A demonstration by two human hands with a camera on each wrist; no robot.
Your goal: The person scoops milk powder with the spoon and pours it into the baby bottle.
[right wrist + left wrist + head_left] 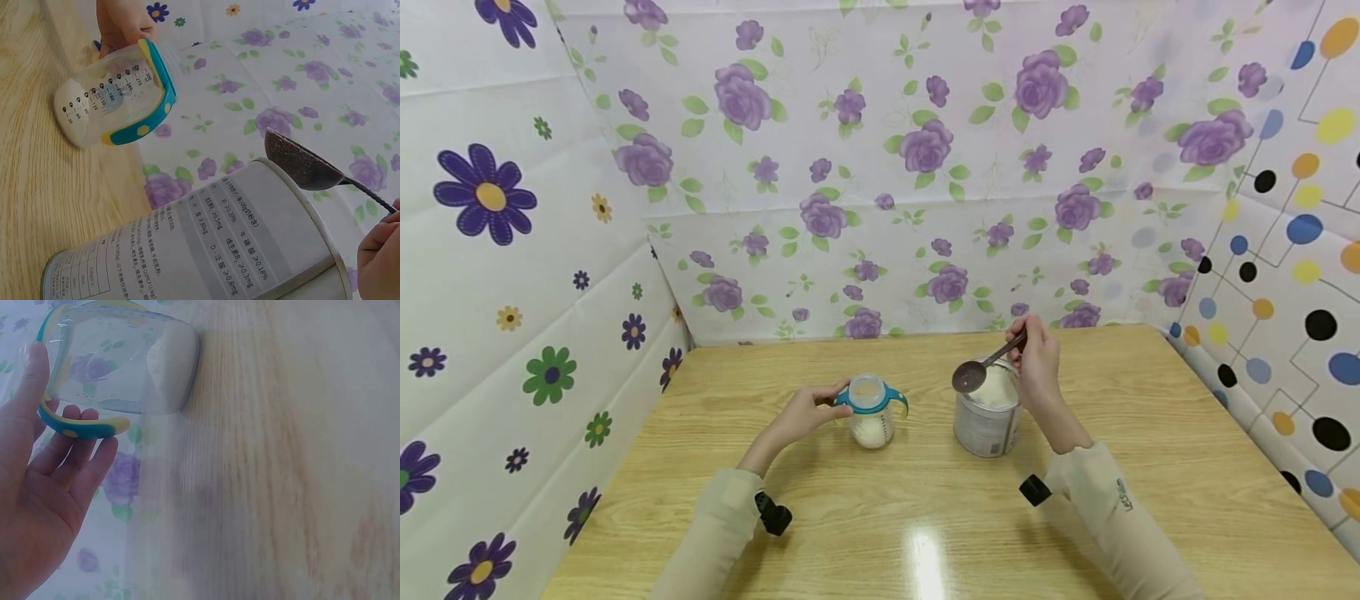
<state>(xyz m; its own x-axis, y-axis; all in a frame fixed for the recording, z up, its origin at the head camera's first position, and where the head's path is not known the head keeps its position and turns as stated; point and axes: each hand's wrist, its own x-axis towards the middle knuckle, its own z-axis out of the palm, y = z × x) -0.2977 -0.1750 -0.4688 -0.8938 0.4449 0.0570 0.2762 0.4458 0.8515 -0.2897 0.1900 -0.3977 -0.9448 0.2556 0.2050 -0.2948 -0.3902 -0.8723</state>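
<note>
A clear baby bottle [871,427] with a blue and yellow two-handled ring stands upright on the table, white powder in its bottom. My left hand [808,414] holds it by the ring and one handle [87,429]. To its right stands a can [987,427] of white powder without a lid. My right hand [1037,358] grips the handle of a dark brown spoon [970,377], whose bowl is over the can's left rim. In the right wrist view the spoon's bowl [303,164] sits just above the rim; its inside is hidden there.
The wooden table [880,500] runs up to a back wall sheet [850,208] with purple roses. Patterned sheets also hang at left and right. A black wrist camera [772,512] sits on the left sleeve, another camera [1034,490] on the right.
</note>
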